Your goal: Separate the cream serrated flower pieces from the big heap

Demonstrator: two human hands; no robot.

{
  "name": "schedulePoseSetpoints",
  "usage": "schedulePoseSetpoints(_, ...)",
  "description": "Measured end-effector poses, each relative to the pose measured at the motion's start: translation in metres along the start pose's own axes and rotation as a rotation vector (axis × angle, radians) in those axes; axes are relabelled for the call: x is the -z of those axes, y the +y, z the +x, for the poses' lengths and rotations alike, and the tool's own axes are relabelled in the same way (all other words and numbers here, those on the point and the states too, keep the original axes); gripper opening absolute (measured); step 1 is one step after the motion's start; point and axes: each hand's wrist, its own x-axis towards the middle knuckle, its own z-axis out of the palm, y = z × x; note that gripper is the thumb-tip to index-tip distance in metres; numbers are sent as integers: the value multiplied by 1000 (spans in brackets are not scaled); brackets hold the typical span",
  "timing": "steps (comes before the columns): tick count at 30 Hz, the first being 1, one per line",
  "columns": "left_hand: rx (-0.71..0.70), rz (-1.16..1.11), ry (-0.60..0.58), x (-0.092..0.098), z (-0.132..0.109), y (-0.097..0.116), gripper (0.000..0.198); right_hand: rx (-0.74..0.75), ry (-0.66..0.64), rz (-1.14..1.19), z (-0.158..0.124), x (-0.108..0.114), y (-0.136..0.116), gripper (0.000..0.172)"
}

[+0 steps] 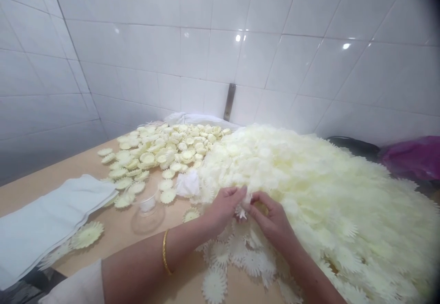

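Note:
Both hands meet over the table, pinching a small white petal-edged piece [241, 211] between their fingertips. My left hand [225, 208] closes on it from the left, thumb and fingers together. From the right, my right hand [270, 214] grips the same piece with thumb and forefinger. Part of it is hidden by the fingers. Below the hands lie loose pale flower-shaped cutouts with notched edges [220, 253]. A large heap of similar pale yellow cutouts [309, 180] rises just beyond and to the right of my right hand.
Stacked pale yellow scalloped discs [161, 153] cover the table's back left. A clear dish with a small cup [147, 214] stands left of my left hand, near a crumpled white tissue [188, 183]. White sheets [51, 221] lie far left. A tiled wall [151, 52] closes off the back.

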Motion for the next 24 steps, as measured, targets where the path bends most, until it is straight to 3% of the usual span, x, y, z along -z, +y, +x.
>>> schedulePoseSetpoints(4, 44, -56, -56, 1, 3, -1, 34, -47, 137, -45, 0, -2, 4, 15)
schedulePoseSetpoints(9, 27, 8, -106, 2, 3, -5, 30, -96, 245, -55, 0, -2, 7, 30)
schedulePoseSetpoints(12, -5, 36, -59, 2, 2, -5, 27, -138, 408, -142, 2, 6, 11, 31)
schedulePoseSetpoints(15, -1, 66, 12, 3, 2, -4, 24, -95, 538, -306, 5, 14, 17, 20)
schedulePoseSetpoints(17, -4, 82, 33, 3, 2, -4, 25, -25, 555, -369, 6, 17, 19, 14)
schedulePoseSetpoints(20, -19, 80, 34, 4, 3, -5, 28, 69, 519, -333, 6, 16, 15, 26)
schedulePoseSetpoints(24, 2, 68, 45, 4, 4, -6, 36, 151, 419, -210, 5, 12, 6, 18)
